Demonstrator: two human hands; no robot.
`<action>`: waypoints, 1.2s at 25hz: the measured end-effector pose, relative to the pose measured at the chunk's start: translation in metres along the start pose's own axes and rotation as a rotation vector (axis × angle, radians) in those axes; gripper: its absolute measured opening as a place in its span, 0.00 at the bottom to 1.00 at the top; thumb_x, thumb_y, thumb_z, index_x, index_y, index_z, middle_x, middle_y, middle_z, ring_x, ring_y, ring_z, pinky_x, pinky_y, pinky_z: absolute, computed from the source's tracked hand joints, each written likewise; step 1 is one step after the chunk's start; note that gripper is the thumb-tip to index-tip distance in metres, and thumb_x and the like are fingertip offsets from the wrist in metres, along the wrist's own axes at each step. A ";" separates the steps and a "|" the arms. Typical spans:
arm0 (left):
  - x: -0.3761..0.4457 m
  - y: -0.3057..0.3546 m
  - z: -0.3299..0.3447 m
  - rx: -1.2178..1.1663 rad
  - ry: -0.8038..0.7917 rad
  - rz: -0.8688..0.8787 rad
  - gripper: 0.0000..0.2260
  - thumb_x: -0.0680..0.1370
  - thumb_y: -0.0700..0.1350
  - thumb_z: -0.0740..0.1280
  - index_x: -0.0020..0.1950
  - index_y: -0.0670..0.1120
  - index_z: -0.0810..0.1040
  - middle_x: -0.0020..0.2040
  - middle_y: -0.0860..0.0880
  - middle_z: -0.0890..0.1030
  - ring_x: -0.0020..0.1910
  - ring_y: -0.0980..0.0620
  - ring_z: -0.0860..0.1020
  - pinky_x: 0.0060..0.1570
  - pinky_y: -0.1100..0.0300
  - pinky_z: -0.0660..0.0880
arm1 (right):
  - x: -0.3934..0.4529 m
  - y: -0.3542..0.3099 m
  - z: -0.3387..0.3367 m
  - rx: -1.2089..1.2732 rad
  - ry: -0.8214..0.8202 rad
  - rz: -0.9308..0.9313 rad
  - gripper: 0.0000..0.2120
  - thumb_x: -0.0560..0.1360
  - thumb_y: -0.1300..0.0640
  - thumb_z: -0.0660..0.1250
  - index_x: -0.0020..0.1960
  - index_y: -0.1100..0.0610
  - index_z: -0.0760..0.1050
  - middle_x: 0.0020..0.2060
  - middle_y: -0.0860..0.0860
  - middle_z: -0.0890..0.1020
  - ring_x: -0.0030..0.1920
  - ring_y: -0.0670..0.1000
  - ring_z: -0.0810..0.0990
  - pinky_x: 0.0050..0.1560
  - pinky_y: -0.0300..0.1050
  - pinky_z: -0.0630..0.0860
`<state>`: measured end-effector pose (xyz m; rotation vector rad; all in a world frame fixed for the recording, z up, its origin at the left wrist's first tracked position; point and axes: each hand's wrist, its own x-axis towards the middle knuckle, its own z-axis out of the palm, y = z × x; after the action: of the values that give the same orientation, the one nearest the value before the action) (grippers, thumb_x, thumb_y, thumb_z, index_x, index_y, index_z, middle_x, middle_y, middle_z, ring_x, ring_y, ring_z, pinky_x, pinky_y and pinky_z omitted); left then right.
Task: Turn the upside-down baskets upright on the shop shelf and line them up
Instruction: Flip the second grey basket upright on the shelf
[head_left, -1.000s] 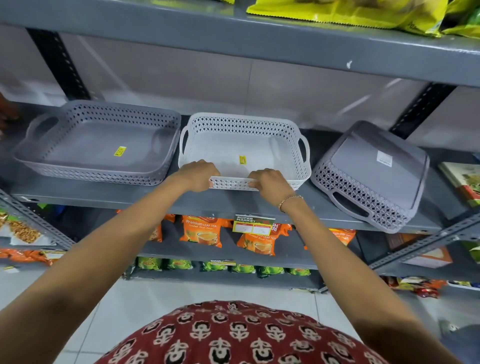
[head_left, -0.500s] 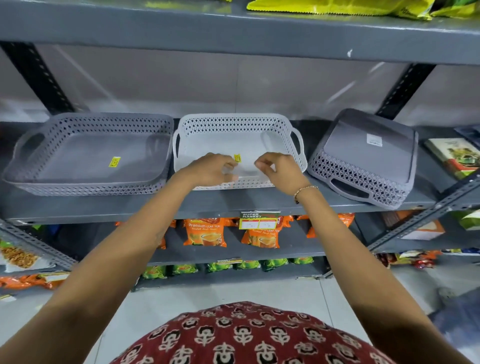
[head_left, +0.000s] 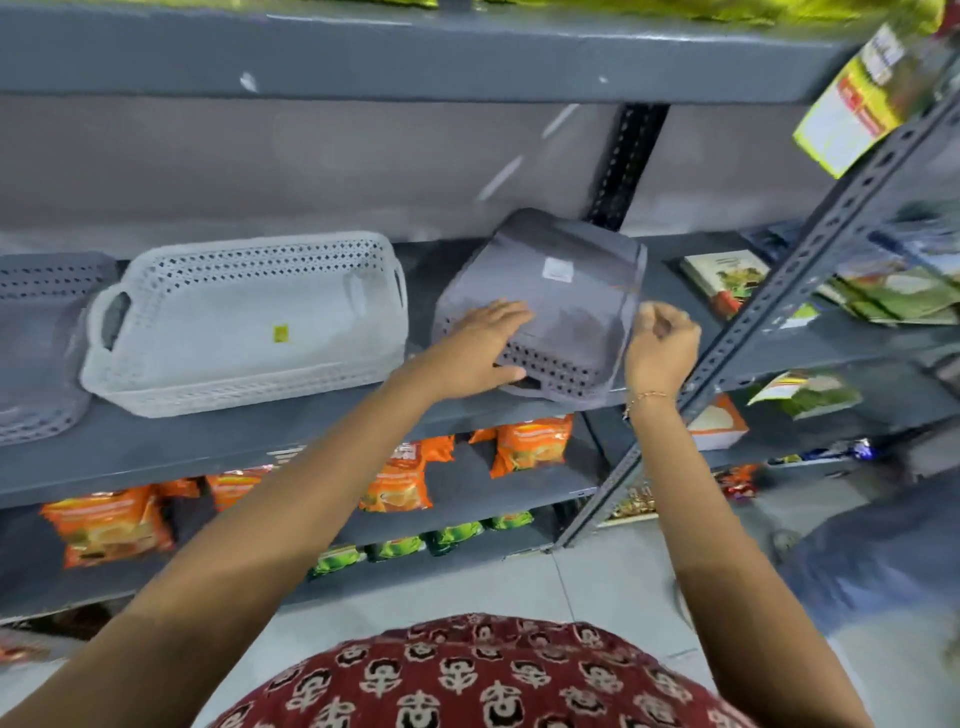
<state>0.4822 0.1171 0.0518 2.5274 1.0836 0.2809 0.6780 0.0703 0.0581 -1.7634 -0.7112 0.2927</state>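
Note:
An upside-down grey basket (head_left: 566, 249) lies askew on the grey shelf (head_left: 260, 441), its flat bottom with a white label facing up. My left hand (head_left: 478, 348) grips its front left end, fingers on top and thumb under the perforated wall. My right hand (head_left: 662, 343) is curled around its right edge. Left of it, a white basket (head_left: 260, 249) stands upright with a yellow sticker inside. An upright grey basket (head_left: 41, 280) shows only partly at the far left edge. The picture is blurred by motion.
A slanted perforated steel post (head_left: 779, 291) runs just right of my right hand. A book (head_left: 727, 275) and packets lie on the neighbouring shelf beyond it. Orange packets (head_left: 530, 441) fill the shelf below. The upper shelf board (head_left: 415, 57) hangs overhead.
Both hands let go of the white basket and moved right onto the upside-down grey basket. The view swung right, so the left grey basket is mostly out of frame.

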 end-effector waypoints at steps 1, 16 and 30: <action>0.011 0.009 0.013 0.105 -0.027 0.013 0.36 0.76 0.52 0.66 0.78 0.45 0.51 0.80 0.47 0.51 0.79 0.48 0.48 0.76 0.50 0.46 | 0.016 0.015 -0.006 0.006 -0.001 0.170 0.17 0.78 0.55 0.61 0.56 0.68 0.76 0.54 0.63 0.79 0.55 0.61 0.77 0.57 0.50 0.73; 0.045 0.037 0.049 0.345 0.245 -0.100 0.46 0.66 0.53 0.73 0.78 0.46 0.50 0.79 0.48 0.54 0.78 0.49 0.52 0.77 0.50 0.48 | 0.043 0.034 -0.005 0.672 -0.395 0.881 0.16 0.79 0.55 0.52 0.36 0.55 0.70 0.30 0.51 0.72 0.30 0.48 0.69 0.31 0.40 0.67; 0.043 0.044 -0.015 -1.246 0.802 -0.627 0.09 0.68 0.50 0.70 0.47 0.53 0.76 0.46 0.52 0.83 0.51 0.50 0.80 0.64 0.46 0.73 | 0.137 0.074 0.016 -0.789 -0.963 -0.795 0.28 0.72 0.72 0.63 0.69 0.56 0.67 0.73 0.54 0.65 0.76 0.55 0.55 0.77 0.56 0.48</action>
<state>0.5355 0.1243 0.0849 0.8972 1.2724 1.3277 0.7997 0.1530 0.0059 -1.8020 -2.3929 0.3202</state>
